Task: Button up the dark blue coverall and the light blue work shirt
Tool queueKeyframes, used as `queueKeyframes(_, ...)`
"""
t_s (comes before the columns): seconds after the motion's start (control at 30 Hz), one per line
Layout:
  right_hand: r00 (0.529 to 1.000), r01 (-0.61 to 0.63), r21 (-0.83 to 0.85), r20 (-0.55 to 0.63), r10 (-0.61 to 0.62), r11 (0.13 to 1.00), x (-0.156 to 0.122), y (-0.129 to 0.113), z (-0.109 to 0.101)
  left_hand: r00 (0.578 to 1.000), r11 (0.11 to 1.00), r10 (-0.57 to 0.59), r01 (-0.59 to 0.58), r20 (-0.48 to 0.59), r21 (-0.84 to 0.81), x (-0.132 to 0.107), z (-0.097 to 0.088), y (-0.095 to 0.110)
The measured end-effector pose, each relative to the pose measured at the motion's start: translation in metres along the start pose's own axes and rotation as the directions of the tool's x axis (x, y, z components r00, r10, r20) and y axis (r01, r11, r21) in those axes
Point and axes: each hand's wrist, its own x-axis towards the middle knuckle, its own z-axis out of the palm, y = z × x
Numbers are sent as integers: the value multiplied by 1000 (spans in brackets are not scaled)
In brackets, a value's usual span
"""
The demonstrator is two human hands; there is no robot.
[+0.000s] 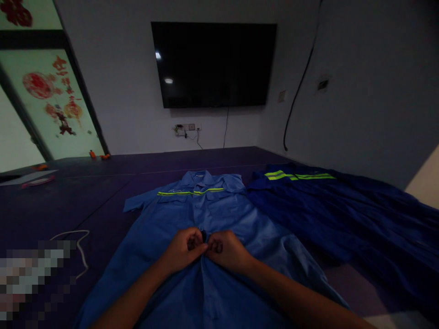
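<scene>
A light blue work shirt (206, 214) with a yellow-green reflective stripe across the chest lies flat, front up, on a dark surface (103, 192). My left hand (183, 249) and my right hand (228, 250) meet at the middle of the shirt's front placket, both with fingers pinched on the fabric edges. A small dark button (204, 236) shows between the two hands. Both forearms reach in from the bottom of the view.
A darker blue garment (329, 205) with reflective stripes is spread to the right of the shirt. A white cord (80, 249) lies on the left. A black wall screen (212, 64) hangs ahead, with a socket and cables beneath. A glass door with red decorations stands at the far left.
</scene>
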Motion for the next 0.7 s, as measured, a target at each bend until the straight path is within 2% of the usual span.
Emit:
queueKeyframes(0.13, 999, 0, 4, 35, -1, 1000, 0, 1, 0, 1000, 999, -21, 21, -11, -40, 1, 1, -4)
queueKeyframes(0.37, 998, -24, -53, 58, 27, 998, 0, 1, 1, 992, 975, -127, 128, 13, -182, 4, 2, -9)
queueKeyframes(0.7, 998, -21, -31, 67, 23, 999, 0, 3, 1, 990, 956, -140, 138, 8, -259, 6, 2, -14)
